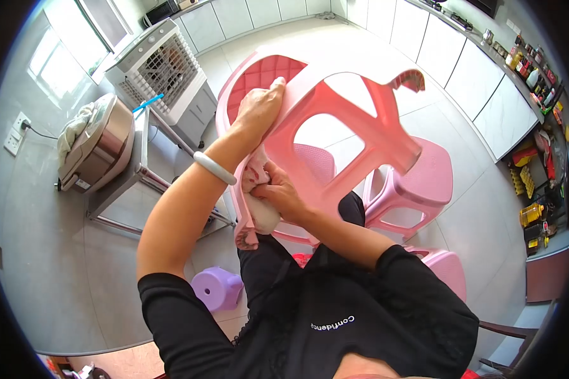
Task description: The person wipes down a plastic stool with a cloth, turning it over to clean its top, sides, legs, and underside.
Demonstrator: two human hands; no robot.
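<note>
A pink plastic stool [310, 101] is held up on its side in front of my body, its legs pointing to the right. My left hand [259, 110] grips the upper part of its rim, fingers wrapped over the edge. Lower down, my right hand [281, 192] is closed on a whitish cloth [263, 211] with red marks, which lies against the stool's inner side near the lower leg end. Part of the cloth hangs below my fingers.
Pink stools [423, 170] stand on the floor behind and to the right. A small purple stool [216, 288] is at lower left. Beside a metal rack [142, 170] with a rice cooker [98, 145] stands an air cooler [161, 69]. Shelves of bottles line the right.
</note>
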